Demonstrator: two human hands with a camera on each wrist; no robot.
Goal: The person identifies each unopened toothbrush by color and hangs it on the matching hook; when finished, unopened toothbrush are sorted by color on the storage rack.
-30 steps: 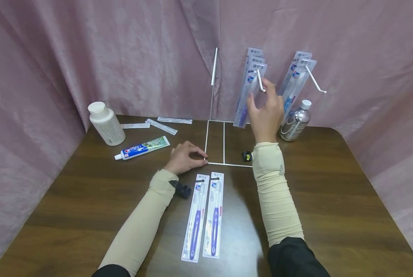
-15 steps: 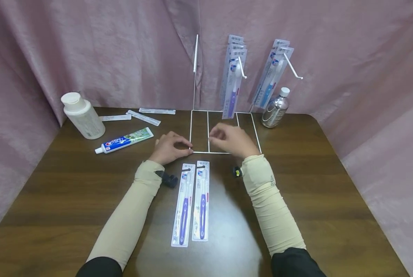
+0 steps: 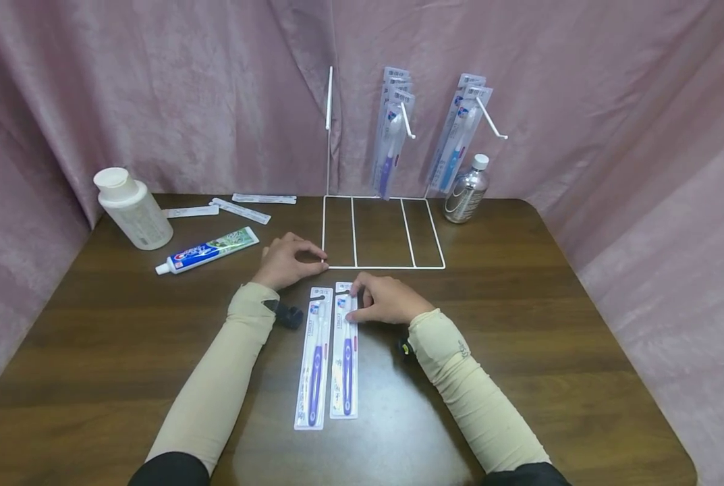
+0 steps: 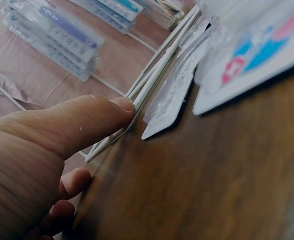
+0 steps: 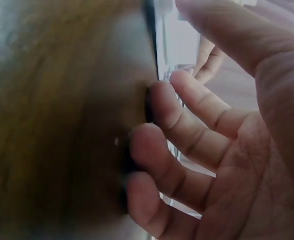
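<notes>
We had our left hand [image 3: 289, 260] on the near left corner of the white wire display rack [image 3: 383, 233], thumb laid along the wire and fingers curled at the corner, seemingly to keep the light frame from sliding on the wooden table [image 3: 550, 324]. Our right hand [image 3: 381, 305] lay at the top of the right packaged toothbrush [image 3: 344, 358], fingertips pinching the card's hanging end, probably because that end lifts most easily. Its twin, the left packaged toothbrush [image 3: 313, 364], lay touching it, flat and parallel, just below the rack's front wire, between our forearms. More packs hung on the rack's hooks [image 3: 392, 135] well beyond both hands. A toothpaste tube [image 3: 206, 250] and white bottle [image 3: 132, 208] sat off left.
</notes>
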